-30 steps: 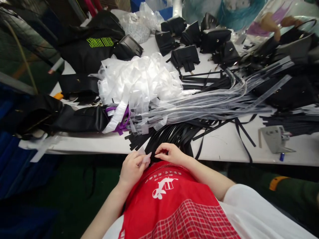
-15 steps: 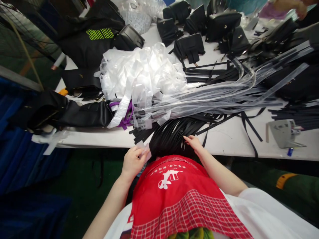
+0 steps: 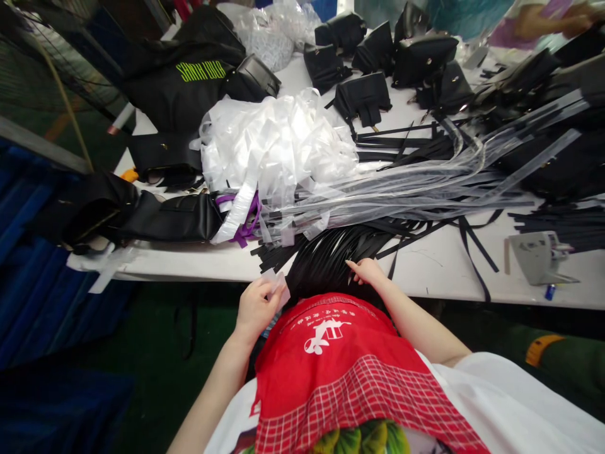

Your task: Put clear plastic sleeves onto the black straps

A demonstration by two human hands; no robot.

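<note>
My left hand (image 3: 258,307) is at the table's front edge, its fingers closed on a small whitish translucent sheet (image 3: 278,289), either plastic or paper. Just right of that lies a thick bundle of thin black straps (image 3: 316,258), which hangs over the edge toward my red apron (image 3: 326,334). At the bundle's right side, my right hand (image 3: 367,273) has its fingertips pinched on a black strap; the thumb is partly hidden. Behind the bundle, strips in clear plastic sleeves (image 3: 401,189) stretch to the right.
A heap of clear plastic sleeves (image 3: 278,139) lies mid-table. Black bags (image 3: 172,217) stand left and at the back. A grey tape dispenser-like device (image 3: 534,255) sits at right. Blue crates (image 3: 33,284) are stacked left. Another person's arm (image 3: 553,25) shows at far right.
The view has shifted slightly, so table items appear a little further right. Both hands keep nearly the same places and grips.
</note>
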